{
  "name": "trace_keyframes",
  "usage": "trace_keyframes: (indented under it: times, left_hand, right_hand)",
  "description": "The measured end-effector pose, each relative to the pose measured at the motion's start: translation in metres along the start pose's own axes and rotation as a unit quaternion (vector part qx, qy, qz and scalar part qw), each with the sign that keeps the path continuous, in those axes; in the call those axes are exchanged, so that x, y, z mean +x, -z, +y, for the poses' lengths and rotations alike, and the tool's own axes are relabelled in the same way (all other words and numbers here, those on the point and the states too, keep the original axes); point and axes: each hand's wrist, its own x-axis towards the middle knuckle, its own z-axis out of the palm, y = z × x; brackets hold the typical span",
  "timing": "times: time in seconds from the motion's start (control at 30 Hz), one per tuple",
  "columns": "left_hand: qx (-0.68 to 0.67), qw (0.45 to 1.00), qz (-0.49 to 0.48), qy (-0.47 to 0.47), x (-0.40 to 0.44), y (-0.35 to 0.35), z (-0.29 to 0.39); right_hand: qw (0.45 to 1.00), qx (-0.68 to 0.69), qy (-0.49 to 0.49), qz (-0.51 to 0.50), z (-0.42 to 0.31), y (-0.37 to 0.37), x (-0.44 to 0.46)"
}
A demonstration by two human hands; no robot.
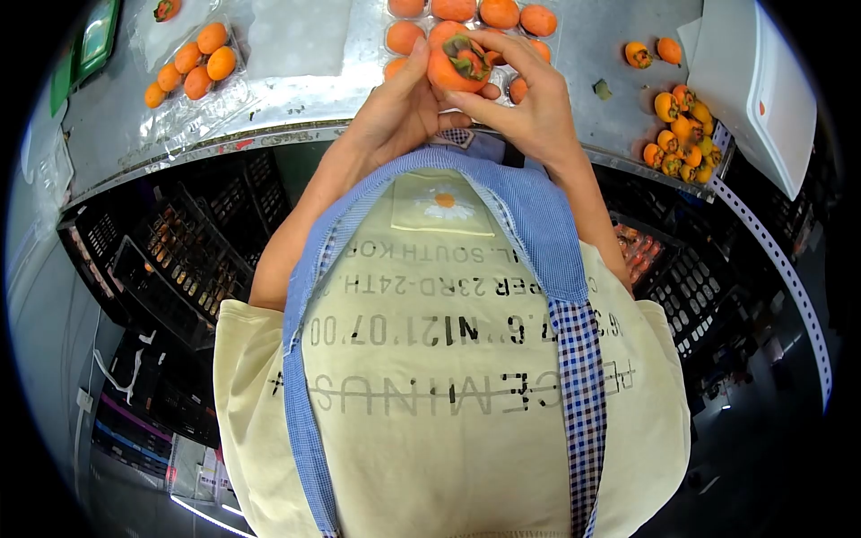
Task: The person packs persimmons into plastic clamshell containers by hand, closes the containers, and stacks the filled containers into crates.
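Note:
An orange persimmon [451,73] with a green, leafy calyx is between my two hands, above the near edge of the metal table [377,54]. My left hand [392,115] cups it from the left, its thumb against the side. From the right, my right hand [534,100] grips the same fruit, with thumb below and fingers near the calyx. Just behind my hands, a clear tray holds rows of persimmons [500,13], partly hidden by my fingers and the held fruit.
At the left lies a clear plastic pack with several persimmons [187,57]. A heap of smaller, yellower persimmons [687,130] sits at the right beside a white bin [762,99]. A loose leaf [602,89] lies nearby. Black crates [188,242] stand below the table.

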Motion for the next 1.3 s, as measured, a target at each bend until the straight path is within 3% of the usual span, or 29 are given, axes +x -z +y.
trace_keyframes:
  times: [0.07, 0.3, 0.4, 0.5, 0.53, 0.57, 0.6, 0.63, 0.7, 0.8, 0.9, 0.93, 0.97, 1.03, 1.13, 1.2, 1.3]
  left_hand:
    - [-0.01, 0.999, 0.032, -0.039, -0.003, -0.011, 0.002]
    - [0.302, 0.926, 0.072, -0.212, -0.001, 0.001, 0.0]
    - [0.544, 0.777, 0.067, -0.309, 0.0, 0.004, 0.003]
    - [0.661, 0.64, 0.033, -0.39, 0.008, -0.003, 0.007]
    - [0.618, 0.687, 0.05, -0.379, 0.008, -0.008, 0.007]
    - [0.573, 0.73, 0.067, -0.367, 0.004, -0.016, 0.007]
    - [0.525, 0.77, 0.085, -0.353, 0.001, -0.022, 0.006]
    - [0.507, 0.786, 0.101, -0.339, -0.002, -0.025, 0.006]
    - [0.487, 0.815, 0.138, -0.282, -0.005, -0.003, -0.001]
    - [0.474, 0.824, 0.194, -0.241, -0.01, 0.007, -0.012]
    - [0.462, 0.826, 0.235, -0.221, -0.015, 0.002, -0.018]
    - [0.455, 0.827, 0.249, -0.215, -0.016, -0.001, -0.019]
    - [0.455, 0.826, 0.255, -0.213, -0.018, 0.002, -0.021]
    - [0.457, 0.823, 0.268, -0.204, -0.024, 0.007, -0.025]
    - [0.448, 0.831, 0.275, -0.182, -0.036, 0.016, -0.029]
    - [0.401, 0.849, 0.288, -0.188, -0.039, 0.023, -0.032]
    - [0.348, 0.87, 0.3, -0.179, -0.036, 0.025, -0.027]
  right_hand:
    - [0.999, 0.048, 0.0, -0.012, -0.001, 0.002, 0.0]
    - [0.938, 0.326, -0.115, -0.013, 0.003, 0.0, -0.006]
    - [0.902, 0.394, -0.178, -0.023, -0.001, 0.0, -0.008]
    - [0.86, 0.453, -0.235, -0.006, 0.007, 0.006, -0.012]
    - [0.845, 0.473, -0.249, 0.003, 0.011, 0.008, -0.012]
    - [0.865, 0.445, -0.226, 0.05, 0.018, 0.02, -0.012]
    - [0.92, 0.329, -0.204, 0.068, 0.036, 0.047, -0.012]
    - [0.926, 0.307, -0.183, 0.118, 0.052, 0.079, -0.011]
    - [0.874, 0.421, -0.105, 0.218, 0.081, 0.168, -0.005]
    - [0.783, 0.562, 0.01, 0.268, 0.107, 0.311, 0.007]
    - [0.736, 0.614, 0.035, 0.284, 0.111, 0.353, 0.025]
    - [0.755, 0.592, 0.003, 0.282, 0.113, 0.348, 0.033]
    - [0.797, 0.576, -0.019, 0.179, 0.133, 0.333, 0.042]
    - [0.871, 0.477, -0.076, 0.092, 0.163, 0.292, 0.042]
    - [0.95, 0.222, -0.167, 0.143, 0.116, 0.15, 0.04]
    - [0.986, 0.139, -0.087, 0.013, 0.13, 0.085, 0.034]
    - [0.998, 0.035, -0.042, 0.02, 0.11, 0.036, 0.031]
